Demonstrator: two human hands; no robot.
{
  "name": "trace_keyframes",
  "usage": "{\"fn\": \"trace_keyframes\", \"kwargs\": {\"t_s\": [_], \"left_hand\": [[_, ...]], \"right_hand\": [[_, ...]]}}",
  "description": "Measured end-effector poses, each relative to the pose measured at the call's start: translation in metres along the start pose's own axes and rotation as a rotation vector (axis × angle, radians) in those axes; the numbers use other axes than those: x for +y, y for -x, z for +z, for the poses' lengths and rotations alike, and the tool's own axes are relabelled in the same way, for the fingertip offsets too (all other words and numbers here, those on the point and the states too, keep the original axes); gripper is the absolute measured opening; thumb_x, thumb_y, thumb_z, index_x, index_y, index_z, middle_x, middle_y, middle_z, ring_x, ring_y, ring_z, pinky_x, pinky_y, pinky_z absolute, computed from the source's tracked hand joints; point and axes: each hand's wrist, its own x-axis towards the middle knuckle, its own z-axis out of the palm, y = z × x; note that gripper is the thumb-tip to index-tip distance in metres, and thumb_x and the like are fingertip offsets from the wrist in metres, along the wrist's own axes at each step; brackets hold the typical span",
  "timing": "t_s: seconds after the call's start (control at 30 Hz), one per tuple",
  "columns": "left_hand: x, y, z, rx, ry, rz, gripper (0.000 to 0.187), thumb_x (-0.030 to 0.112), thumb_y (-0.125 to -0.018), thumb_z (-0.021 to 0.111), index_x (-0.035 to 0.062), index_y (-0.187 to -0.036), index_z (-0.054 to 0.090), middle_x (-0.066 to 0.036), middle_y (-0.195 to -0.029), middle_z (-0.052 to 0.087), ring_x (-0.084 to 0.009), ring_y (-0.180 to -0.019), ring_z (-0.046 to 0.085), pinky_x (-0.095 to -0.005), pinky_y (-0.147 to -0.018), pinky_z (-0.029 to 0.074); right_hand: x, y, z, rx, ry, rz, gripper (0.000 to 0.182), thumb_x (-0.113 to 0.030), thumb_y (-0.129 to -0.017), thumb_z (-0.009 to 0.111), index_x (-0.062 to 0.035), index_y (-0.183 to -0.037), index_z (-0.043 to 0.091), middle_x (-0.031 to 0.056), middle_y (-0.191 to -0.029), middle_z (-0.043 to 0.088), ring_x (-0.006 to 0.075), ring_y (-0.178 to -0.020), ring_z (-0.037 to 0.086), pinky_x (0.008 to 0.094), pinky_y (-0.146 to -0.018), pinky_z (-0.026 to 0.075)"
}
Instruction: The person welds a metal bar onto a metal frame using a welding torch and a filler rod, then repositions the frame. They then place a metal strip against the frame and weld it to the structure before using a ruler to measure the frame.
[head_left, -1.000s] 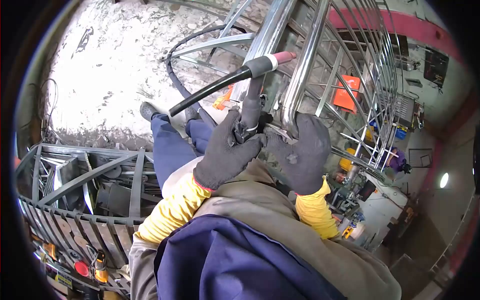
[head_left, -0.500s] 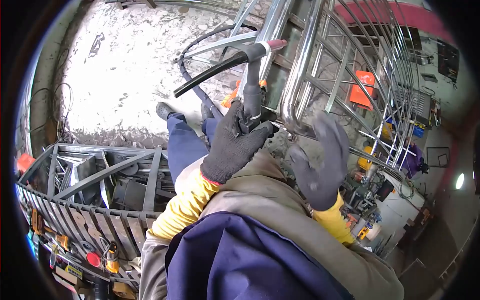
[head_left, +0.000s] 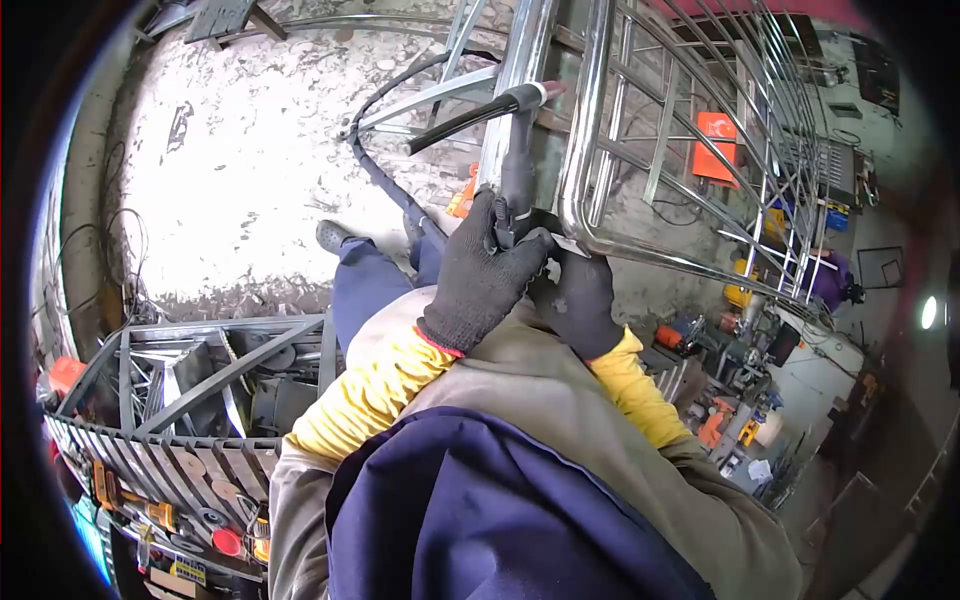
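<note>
The welding torch (head_left: pixel 517 165) stands upright in my gloved left hand (head_left: pixel 485 280), fingers wrapped tight around its handle, its pinkish nozzle touching a polished tube of the stainless steel railing (head_left: pixel 600 130) at the far centre. My right hand (head_left: pixel 578 305) sits just right of the left, under the railing's bent corner; whether it grips anything I cannot tell. The torch's black hose (head_left: pixel 385 175) runs left across the concrete floor (head_left: pixel 230 160). A grey metal frame (head_left: pixel 190 380) lies near left.
</note>
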Motion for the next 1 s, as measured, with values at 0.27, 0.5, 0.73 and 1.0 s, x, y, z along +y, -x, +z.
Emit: {"fn": "trace_keyframes", "kwargs": {"t_s": [0.27,0.5,0.73,1.0], "left_hand": [[0.01,0.002,0.001,0.054,-0.245,0.14,0.034,0.018,-0.093,0.08,0.0004,-0.112,0.057,-0.014,-0.088,0.065,-0.0206,-0.079,0.064,-0.0386,-0.073,0.054],[0.006,-0.001,0.001,0.024,-0.145,0.078,0.034,0.018,-0.092,0.079,0.0003,-0.112,0.059,-0.015,-0.09,0.066,-0.0221,-0.081,0.065,-0.0396,-0.076,0.055],[0.02,0.014,0.002,0.023,0.052,0.065,0.03,0.016,-0.093,0.082,0.0038,-0.108,0.059,-0.004,-0.087,0.07,-0.0089,-0.072,0.064,-0.0282,-0.062,0.051],[0.02,0.02,-0.009,-0.021,-0.129,0.049,0.037,0.019,-0.092,0.08,-0.0005,-0.118,0.061,-0.011,-0.095,0.07,-0.0181,-0.084,0.067,-0.0362,-0.077,0.056]], "right_hand": [[-0.002,0.0,0.008,-0.046,0.07,0.149,0.043,-0.012,-0.082,0.081,-0.0093,-0.125,0.075,0.0149,-0.099,0.075,0.0345,-0.089,0.074,0.0463,-0.081,0.058],[0.003,-0.006,0.019,0.154,0.161,0.017,0.037,-0.014,-0.08,0.082,-0.0114,-0.117,0.079,0.0133,-0.096,0.076,0.0341,-0.085,0.074,0.0471,-0.078,0.058],[0.005,0.0,0.018,0.086,0.201,0.028,0.03,-0.014,-0.081,0.08,-0.0123,-0.111,0.081,0.0118,-0.098,0.078,0.0336,-0.087,0.075,0.044,-0.079,0.059],[0.003,-0.006,0.028,0.23,-0.024,-0.038,0.021,0.002,-0.083,0.073,-0.0032,-0.104,0.077,0.013,-0.096,0.076,0.0283,-0.087,0.075,0.0375,-0.08,0.058]]}}
